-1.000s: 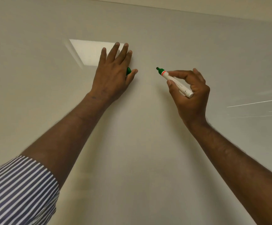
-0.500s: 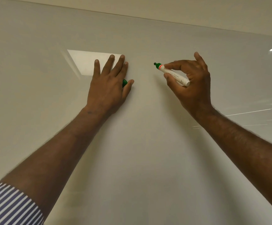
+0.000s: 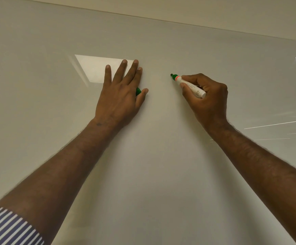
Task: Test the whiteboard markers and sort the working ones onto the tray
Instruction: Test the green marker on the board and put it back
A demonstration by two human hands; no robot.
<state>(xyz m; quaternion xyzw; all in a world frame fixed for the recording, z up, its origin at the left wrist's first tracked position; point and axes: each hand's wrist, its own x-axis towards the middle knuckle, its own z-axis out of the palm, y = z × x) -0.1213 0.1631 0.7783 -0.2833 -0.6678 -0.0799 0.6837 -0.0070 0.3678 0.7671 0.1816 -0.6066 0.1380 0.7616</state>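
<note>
Fingers of the right hand curl round a green whiteboard marker, tip at the whiteboard. Left hand lies flat there, fingers straight, over the green cap.

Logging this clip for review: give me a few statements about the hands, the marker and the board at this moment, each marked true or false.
1. The right hand grips an uncapped marker. True.
2. The marker's tip points to the right. False: it points left, toward the left hand.
3. The left hand lies on the whiteboard with fingers straight. True.
4. The green cap sits on the marker. False: it peeks out from under the left hand, by the thumb.
5. Green strokes cover the board between the hands. False: no mark shows there.
</note>
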